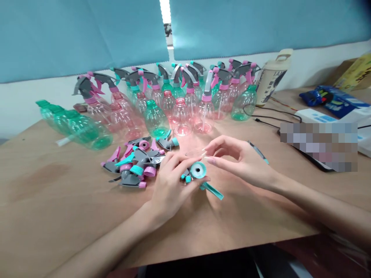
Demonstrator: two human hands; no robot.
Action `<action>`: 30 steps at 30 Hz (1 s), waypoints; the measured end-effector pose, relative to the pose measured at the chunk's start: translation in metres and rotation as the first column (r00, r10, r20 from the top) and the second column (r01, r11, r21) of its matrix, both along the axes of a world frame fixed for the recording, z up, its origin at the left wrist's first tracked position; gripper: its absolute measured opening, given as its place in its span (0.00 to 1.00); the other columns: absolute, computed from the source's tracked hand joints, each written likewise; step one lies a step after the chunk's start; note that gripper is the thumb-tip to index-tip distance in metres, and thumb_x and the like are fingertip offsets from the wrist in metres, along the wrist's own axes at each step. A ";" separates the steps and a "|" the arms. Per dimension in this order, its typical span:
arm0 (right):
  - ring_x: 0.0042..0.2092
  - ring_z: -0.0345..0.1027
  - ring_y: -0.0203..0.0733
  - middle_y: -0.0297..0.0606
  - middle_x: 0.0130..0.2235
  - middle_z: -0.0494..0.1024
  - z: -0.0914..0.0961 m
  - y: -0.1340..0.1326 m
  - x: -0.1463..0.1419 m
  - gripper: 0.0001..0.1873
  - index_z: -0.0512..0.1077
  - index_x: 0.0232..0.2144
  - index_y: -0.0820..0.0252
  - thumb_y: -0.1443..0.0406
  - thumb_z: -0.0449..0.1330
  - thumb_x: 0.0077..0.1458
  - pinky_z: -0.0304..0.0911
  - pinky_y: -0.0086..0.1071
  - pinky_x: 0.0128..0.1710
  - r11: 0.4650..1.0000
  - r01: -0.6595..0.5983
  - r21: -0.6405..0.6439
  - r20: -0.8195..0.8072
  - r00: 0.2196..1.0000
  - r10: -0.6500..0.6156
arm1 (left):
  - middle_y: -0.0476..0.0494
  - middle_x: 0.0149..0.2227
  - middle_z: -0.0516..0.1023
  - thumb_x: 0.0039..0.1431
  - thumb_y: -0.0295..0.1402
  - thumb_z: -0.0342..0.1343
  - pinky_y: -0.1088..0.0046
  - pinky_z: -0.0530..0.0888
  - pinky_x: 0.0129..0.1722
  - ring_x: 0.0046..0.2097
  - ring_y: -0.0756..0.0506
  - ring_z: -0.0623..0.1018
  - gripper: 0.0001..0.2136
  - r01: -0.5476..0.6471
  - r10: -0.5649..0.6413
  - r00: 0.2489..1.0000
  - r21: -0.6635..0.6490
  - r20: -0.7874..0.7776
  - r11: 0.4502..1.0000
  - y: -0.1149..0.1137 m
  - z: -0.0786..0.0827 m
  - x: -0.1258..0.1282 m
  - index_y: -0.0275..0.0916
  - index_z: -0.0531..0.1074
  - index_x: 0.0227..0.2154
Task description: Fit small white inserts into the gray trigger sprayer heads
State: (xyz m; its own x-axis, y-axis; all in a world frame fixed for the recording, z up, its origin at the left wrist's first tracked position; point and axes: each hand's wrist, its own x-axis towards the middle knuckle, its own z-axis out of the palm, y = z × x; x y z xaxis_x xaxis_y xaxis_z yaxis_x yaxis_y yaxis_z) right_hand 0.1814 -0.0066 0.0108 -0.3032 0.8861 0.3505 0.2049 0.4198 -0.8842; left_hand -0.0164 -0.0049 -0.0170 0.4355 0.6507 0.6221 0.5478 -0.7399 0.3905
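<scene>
My left hand (171, 183) is closed around a spray trigger head with a teal collar (198, 170). The collar's open underside faces me, showing a dark central hole, and its teal lever (213, 191) sticks out to the lower right. Just above the collar, my right hand (242, 162) has thumb and index fingertips nearly together, by my left fingertips. Something small and pale shows there, too small to name. To the left of my left hand lies a pile of loose grey spray heads (130, 177) with pink and teal parts.
Rows of pink and green clear bottles (182, 119), some with spray heads on, stand at the back. A loose grey-and-teal piece (257, 151) lies beyond my right hand. On the right are a pixelated flat object (319, 146), a black cable (269, 117) and a large beige bottle (272, 77).
</scene>
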 end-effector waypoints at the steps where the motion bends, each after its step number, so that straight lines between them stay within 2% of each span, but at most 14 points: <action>1: 0.37 0.72 0.38 0.36 0.37 0.77 0.002 -0.001 0.000 0.06 0.70 0.36 0.58 0.64 0.61 0.54 0.70 0.34 0.38 0.998 0.013 0.062 0.022 1.000 -0.015 | 0.46 0.33 0.72 0.52 0.36 0.63 0.66 0.69 0.38 0.39 0.44 0.68 0.16 -0.002 0.002 1.000 -0.004 -0.001 1.000 0.000 0.000 0.000 0.41 0.72 0.44; 4: 0.34 0.73 0.37 0.35 0.36 0.78 0.007 -0.007 0.000 0.08 0.67 0.38 0.56 0.66 0.60 0.54 0.70 0.33 0.34 0.978 0.012 0.208 0.159 0.986 -0.046 | 0.46 0.34 0.73 0.53 0.37 0.63 0.66 0.69 0.39 0.39 0.44 0.68 0.17 -0.010 0.010 1.000 -0.011 -0.009 1.000 -0.001 -0.001 0.000 0.41 0.72 0.45; 7: 0.28 0.71 0.34 0.32 0.33 0.78 0.010 -0.013 -0.002 0.09 0.65 0.39 0.55 0.67 0.59 0.54 0.67 0.30 0.28 0.949 -0.022 0.315 0.341 0.936 -0.092 | 0.45 0.35 0.73 0.55 0.39 0.61 0.65 0.68 0.39 0.39 0.44 0.69 0.15 -0.051 0.052 0.998 0.021 -0.025 0.998 -0.003 -0.001 0.000 0.42 0.72 0.45; 11: 0.31 0.71 0.36 0.33 0.33 0.78 0.007 -0.021 -0.007 0.05 0.66 0.38 0.56 0.68 0.55 0.58 0.64 0.29 0.28 0.893 -0.012 0.450 0.464 0.857 -0.223 | 0.45 0.34 0.73 0.56 0.39 0.59 0.64 0.66 0.39 0.39 0.44 0.69 0.14 -0.100 0.104 0.993 0.067 -0.058 0.993 -0.006 0.001 0.000 0.41 0.73 0.44; 15: 0.32 0.71 0.37 0.34 0.33 0.77 0.005 -0.024 -0.013 0.06 0.66 0.38 0.56 0.71 0.54 0.59 0.63 0.29 0.27 0.888 0.000 0.460 0.474 0.846 -0.245 | 0.44 0.34 0.73 0.57 0.40 0.58 0.65 0.65 0.38 0.39 0.43 0.69 0.14 -0.108 0.114 0.991 0.086 -0.074 0.990 -0.007 0.002 0.000 0.40 0.73 0.44; 19: 0.26 0.68 0.35 0.32 0.28 0.75 0.008 -0.020 -0.017 0.04 0.64 0.32 0.56 0.70 0.54 0.58 0.61 0.28 0.24 0.885 0.005 0.465 0.466 0.849 -0.250 | 0.43 0.35 0.73 0.59 0.40 0.55 0.65 0.65 0.38 0.39 0.43 0.69 0.14 -0.100 0.105 0.992 0.080 -0.066 0.992 -0.007 0.001 0.000 0.41 0.72 0.46; 22: 0.24 0.66 0.33 0.31 0.27 0.73 0.008 -0.014 -0.017 0.06 0.64 0.30 0.56 0.70 0.54 0.58 0.60 0.28 0.23 0.871 -0.023 0.490 0.460 0.856 -0.236 | 0.43 0.37 0.73 0.60 0.40 0.54 0.64 0.65 0.39 0.40 0.42 0.69 0.14 -0.082 0.086 0.994 0.049 -0.071 0.995 -0.006 0.001 -0.001 0.41 0.71 0.46; 26: 0.27 0.67 0.34 0.32 0.29 0.74 0.002 -0.007 -0.013 0.04 0.64 0.31 0.56 0.69 0.52 0.59 0.62 0.28 0.26 0.860 -0.079 0.504 0.468 0.862 -0.196 | 0.42 0.38 0.72 0.61 0.39 0.54 0.65 0.65 0.39 0.42 0.42 0.68 0.14 -0.059 0.062 0.994 0.035 -0.086 0.998 -0.003 0.000 -0.002 0.40 0.70 0.48; 30: 0.29 0.67 0.37 0.35 0.29 0.73 -0.004 -0.004 -0.010 0.02 0.64 0.32 0.57 0.68 0.53 0.58 0.61 0.30 0.25 0.808 -0.073 0.585 0.472 0.840 -0.266 | 0.42 0.38 0.73 0.61 0.39 0.53 0.65 0.64 0.38 0.41 0.42 0.68 0.16 -0.044 0.050 0.993 0.059 -0.109 0.997 -0.002 0.000 -0.003 0.37 0.69 0.49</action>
State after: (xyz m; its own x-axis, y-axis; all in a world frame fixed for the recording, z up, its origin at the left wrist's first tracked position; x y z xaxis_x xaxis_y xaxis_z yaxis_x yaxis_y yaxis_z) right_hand 0.1714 -0.0102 0.0070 -0.5075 0.6125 0.6061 0.6166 0.7495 -0.2411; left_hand -0.0194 -0.0065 -0.0166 0.4736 0.6373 0.6079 0.6199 -0.7316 0.2839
